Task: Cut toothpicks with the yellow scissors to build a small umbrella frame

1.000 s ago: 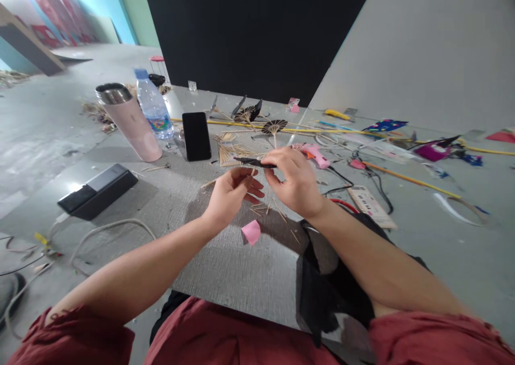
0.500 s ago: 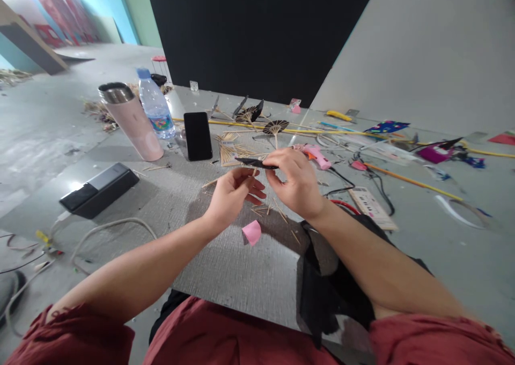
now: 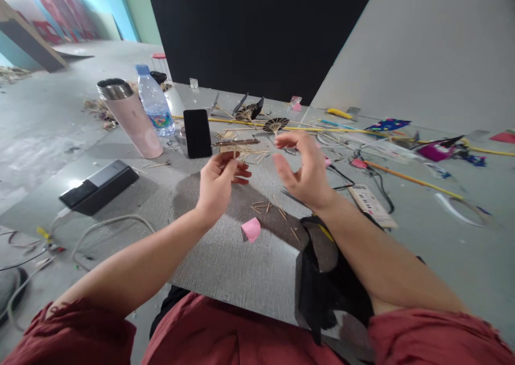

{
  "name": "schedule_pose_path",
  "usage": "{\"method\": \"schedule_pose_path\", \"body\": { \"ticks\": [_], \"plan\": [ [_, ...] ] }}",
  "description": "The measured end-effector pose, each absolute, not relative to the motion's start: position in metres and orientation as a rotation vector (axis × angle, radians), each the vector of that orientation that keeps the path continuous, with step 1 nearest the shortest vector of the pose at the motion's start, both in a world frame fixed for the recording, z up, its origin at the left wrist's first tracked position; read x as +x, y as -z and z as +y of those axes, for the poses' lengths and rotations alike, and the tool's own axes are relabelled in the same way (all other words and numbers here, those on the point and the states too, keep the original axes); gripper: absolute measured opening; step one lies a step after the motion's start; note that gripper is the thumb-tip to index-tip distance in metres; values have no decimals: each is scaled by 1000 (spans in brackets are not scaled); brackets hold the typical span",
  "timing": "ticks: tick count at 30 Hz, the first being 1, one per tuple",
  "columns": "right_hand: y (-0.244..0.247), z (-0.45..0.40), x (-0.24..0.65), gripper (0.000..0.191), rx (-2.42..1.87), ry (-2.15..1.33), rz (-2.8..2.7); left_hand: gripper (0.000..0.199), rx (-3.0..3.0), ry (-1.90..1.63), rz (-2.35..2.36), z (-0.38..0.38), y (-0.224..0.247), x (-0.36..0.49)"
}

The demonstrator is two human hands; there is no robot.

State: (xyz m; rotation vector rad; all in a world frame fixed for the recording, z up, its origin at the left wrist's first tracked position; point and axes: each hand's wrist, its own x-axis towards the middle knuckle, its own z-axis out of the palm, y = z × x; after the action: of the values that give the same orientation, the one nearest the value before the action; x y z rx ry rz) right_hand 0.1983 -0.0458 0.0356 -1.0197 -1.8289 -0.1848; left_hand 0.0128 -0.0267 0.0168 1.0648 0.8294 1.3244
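The left hand [image 3: 215, 187] has shifted left, its thumb and forefinger pinching the thin stem of the small umbrella [image 3: 238, 142], which sits at the centre of the frame with its dark top nearly edge-on, and the right hand [image 3: 308, 169] has come off it to hover just right of centre, thumb and fingers spread apart and holding nothing. From the left lie the power bank [image 3: 100, 187], with the flask [image 3: 131, 118], bottle [image 3: 155, 102] and phone [image 3: 197, 133] at upper left, the pink paper [image 3: 251, 229] below centre, sticks [image 3: 282, 212] beside it, and the black cloth [image 3: 341, 300] at lower right.
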Motion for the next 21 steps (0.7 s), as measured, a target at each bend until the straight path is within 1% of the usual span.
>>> {"method": "schedule_pose_path", "body": {
  "ticks": [4, 8, 11, 17, 21],
  "plan": [
    [-25, -27, 216, 12, -1223, 38, -1793, 9, 1056, -1406, 829, -21, -18, 11],
    [-5, -12, 228, 13, -1378, -152, -1963, 9, 1063, -1366, 853, -21, -16, 12],
    [0, -10, 227, 14, -1399, -211, -1978, 10, 1063, -1322, 873, -22, -16, 12],
    [-15, -18, 224, 13, -1420, -231, -1899, 13, 1087, -1289, 880, -24, -16, 12],
    [-32, -25, 225, 11, -1440, -281, -1796, 11, 1126, -1279, 890, -24, -15, 12]
  ]
}}
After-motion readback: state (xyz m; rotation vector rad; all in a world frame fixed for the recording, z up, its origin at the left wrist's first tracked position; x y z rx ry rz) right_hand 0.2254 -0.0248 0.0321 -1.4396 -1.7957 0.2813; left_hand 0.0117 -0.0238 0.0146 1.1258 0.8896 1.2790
